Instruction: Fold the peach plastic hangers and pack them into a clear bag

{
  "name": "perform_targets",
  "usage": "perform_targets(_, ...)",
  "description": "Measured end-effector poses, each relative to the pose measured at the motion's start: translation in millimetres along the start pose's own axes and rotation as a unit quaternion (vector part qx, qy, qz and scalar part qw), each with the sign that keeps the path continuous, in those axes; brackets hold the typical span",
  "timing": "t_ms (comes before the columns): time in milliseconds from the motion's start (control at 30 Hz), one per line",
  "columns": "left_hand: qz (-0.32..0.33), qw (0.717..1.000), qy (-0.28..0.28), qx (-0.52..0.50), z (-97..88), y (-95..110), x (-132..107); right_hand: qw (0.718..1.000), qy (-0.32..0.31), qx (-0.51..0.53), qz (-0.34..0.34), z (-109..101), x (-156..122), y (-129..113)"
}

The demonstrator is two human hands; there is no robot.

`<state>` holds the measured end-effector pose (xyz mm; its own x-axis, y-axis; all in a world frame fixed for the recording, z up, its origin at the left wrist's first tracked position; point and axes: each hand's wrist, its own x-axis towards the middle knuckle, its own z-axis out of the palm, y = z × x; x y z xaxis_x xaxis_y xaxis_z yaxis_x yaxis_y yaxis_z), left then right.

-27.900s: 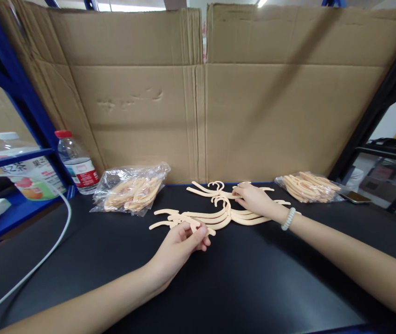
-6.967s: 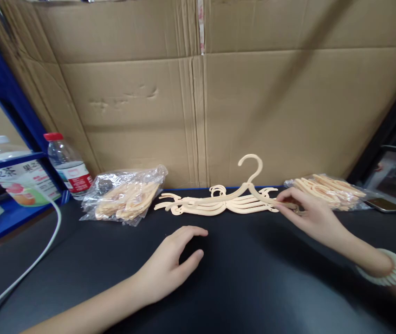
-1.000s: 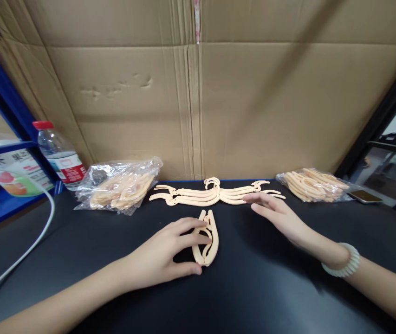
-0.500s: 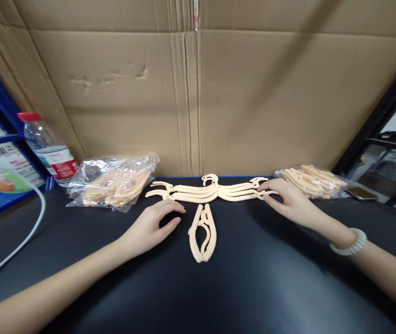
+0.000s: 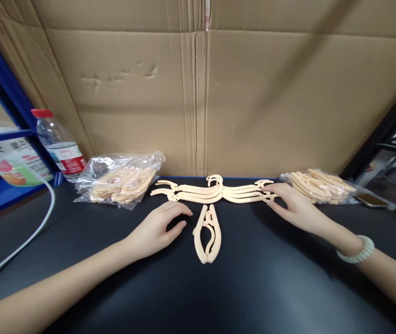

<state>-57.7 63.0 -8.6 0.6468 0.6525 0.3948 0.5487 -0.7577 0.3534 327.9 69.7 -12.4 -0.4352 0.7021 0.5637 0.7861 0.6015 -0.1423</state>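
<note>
Back of table (image 5: 246, 287): stacked hangers (image 5: 220, 190) lie already spread out. Left hand (image 5: 156, 232) is half-open, empty; right hand (image 5: 293, 206) has fingertips at the stack's right end, can't tell if gripping. Folded hanger (image 5: 216, 234) lies in front, between hands, not opened out.

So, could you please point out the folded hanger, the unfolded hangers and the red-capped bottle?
Folded hanger (image 5: 217, 235): head view, its right-hand arm.
Unfolded hangers (image 5: 221, 190): head view, their central joint.
Red-capped bottle (image 5: 66, 156): head view, its label.

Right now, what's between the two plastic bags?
The unfolded hangers, with the right hand at their right end, as the head view shows.
</note>
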Motion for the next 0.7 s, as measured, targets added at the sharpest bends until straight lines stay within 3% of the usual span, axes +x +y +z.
perform_targets(133,0.047,0.998,-0.035,-0.021,-1.5,11.1,-1.1,0.998,-0.048,0.035,-0.037,1.2,-0.2,-40.2)
perform_targets(300,0.086,0.994,-0.061,-0.030,-1.8,22.1,0.2,0.967,-0.201,0.108,-0.111,-1.2,-3.1,-102.2)
perform_targets(400,0.087,0.994,-0.066,-0.031,-1.8,23.3,1.5,0.958,-0.229,0.120,-0.128,-2.6,-3.2,-116.3)
perform_targets(533,0.076,0.995,-0.068,-0.016,-1.8,22.7,2.3,0.974,-0.171,0.095,-0.111,0.4,-1.7,-96.1)
perform_targets(700,0.021,0.999,-0.024,0.009,0.1,18.0,0.1,0.998,-0.035,0.020,-0.041,8.9,-0.7,-33.1)
